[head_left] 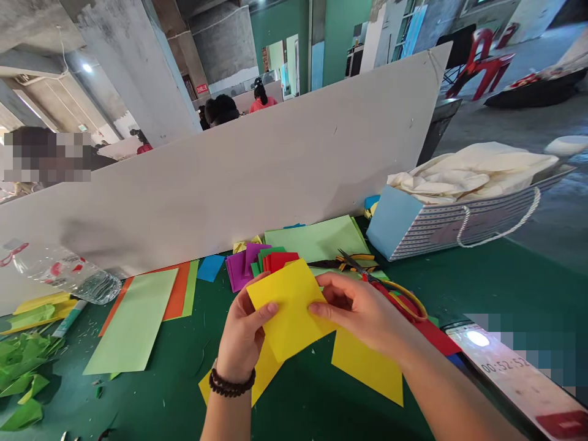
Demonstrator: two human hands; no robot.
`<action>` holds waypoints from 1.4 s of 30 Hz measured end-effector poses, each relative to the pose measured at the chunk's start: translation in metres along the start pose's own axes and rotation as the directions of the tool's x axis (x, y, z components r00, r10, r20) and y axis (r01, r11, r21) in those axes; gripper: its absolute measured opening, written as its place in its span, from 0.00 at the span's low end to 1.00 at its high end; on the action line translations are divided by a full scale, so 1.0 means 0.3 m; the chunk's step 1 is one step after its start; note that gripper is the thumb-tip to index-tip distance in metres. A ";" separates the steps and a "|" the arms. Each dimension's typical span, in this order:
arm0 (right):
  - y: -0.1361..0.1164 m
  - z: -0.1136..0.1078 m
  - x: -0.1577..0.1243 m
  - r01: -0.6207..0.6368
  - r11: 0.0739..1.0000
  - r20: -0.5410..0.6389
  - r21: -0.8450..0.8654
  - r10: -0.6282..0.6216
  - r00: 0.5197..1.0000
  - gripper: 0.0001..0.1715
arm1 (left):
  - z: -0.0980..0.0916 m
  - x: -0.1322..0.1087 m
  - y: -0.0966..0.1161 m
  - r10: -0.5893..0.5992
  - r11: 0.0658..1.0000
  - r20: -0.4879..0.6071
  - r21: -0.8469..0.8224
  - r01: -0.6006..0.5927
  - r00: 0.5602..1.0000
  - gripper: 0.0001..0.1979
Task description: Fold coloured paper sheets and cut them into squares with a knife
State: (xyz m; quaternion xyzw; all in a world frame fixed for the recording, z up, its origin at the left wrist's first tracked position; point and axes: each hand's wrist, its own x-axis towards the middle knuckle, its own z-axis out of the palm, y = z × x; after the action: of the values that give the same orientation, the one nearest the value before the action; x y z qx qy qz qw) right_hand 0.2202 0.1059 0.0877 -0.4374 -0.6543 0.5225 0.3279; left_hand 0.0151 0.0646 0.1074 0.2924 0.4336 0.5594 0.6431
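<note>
A yellow square of paper [294, 312] is held up between both hands above the green table. My left hand [243, 327], with a dark bead bracelet on its wrist, pinches its left edge, thumb in front. On the right edge my right hand [356, 306] has its thumb in front and its fingers behind, partly hidden. Under my left hand lies another yellow sheet [266, 373], and below my right forearm a further yellow sheet [367, 367]. Just behind are red paper pieces [281, 261] and purple paper pieces [239, 269].
Scissors [353, 263] lie behind my right hand, near a red sheet [432, 331]. A phone [514, 367] and a paper bag [404, 220] stand right. Left are pale green sheets [133, 324], a plastic bottle [68, 272] and green scraps [25, 367]. A white partition [275, 177] borders the table.
</note>
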 end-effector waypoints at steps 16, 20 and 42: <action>-0.042 -0.149 -0.119 0.390 0.914 -0.610 -0.117 -0.376 0.697 0.19 | -0.199 0.022 0.068 0.714 0.469 -0.183 0.842 -0.267 0.676 0.34; -0.072 -0.154 -0.152 0.434 0.889 -0.593 -0.148 -0.431 0.680 0.18 | -0.078 0.140 -0.084 0.586 0.298 -0.004 0.931 -0.211 0.810 0.31; -0.132 -0.183 -0.195 0.426 0.900 -0.622 -0.091 -0.386 0.681 0.12 | -0.084 0.470 -0.186 0.364 -0.358 0.181 0.933 -0.041 0.914 0.16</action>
State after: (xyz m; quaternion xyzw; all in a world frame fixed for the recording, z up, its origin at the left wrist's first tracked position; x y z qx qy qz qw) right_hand 0.2832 0.0713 0.1409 -0.4193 -0.5716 0.2810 0.6469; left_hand 0.0186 0.1877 0.0155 0.7026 0.7027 0.1099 -0.0218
